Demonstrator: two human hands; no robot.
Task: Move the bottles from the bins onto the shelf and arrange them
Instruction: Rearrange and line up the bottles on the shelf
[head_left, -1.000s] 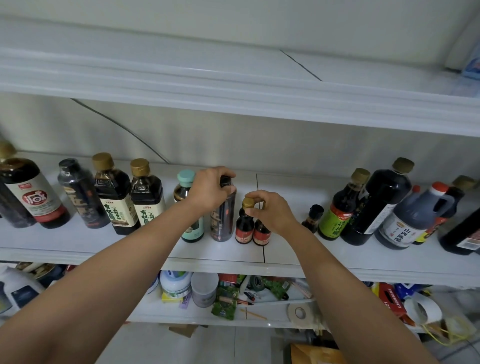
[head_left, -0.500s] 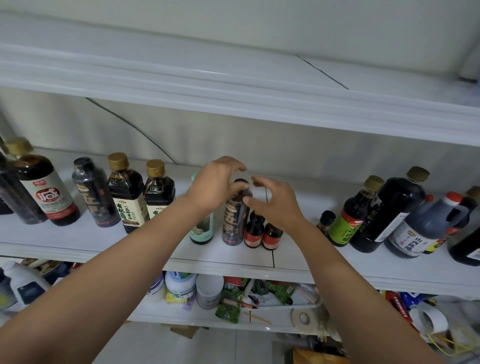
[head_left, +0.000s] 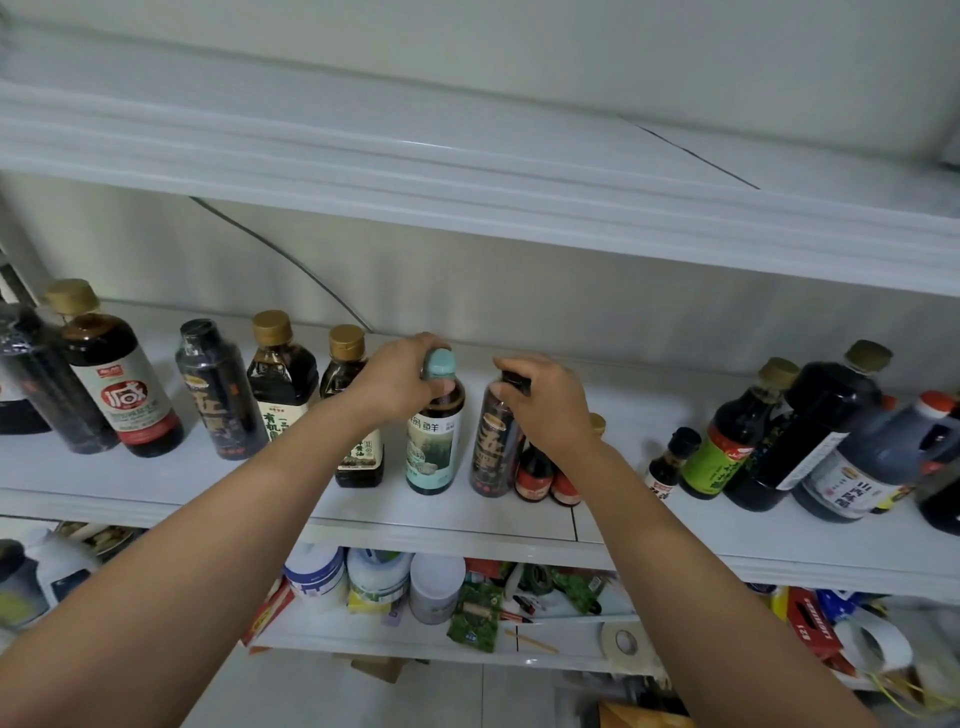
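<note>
1. I see the left hand (head_left: 397, 382) curled round the neck of the teal-capped bottle (head_left: 435, 423), which stands upright on the shelf (head_left: 156, 486).
2. The right hand (head_left: 545, 400) pinches the cap of the dark bottle (head_left: 493, 441), just right of it.
3. Both long axes are vertical, the bottles apart. My judgement: any closing of the gap runs sideways, each hand directly above its own bottle.

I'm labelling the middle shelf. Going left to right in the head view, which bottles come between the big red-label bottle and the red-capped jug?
Big red-label bottle → black-capped dark bottle → gold-capped bottle → teal-capped bottle, under the left hand → dark bottle, under the right hand → tiny black-capped bottle → green-label bottle → red-capped jug.
</note>
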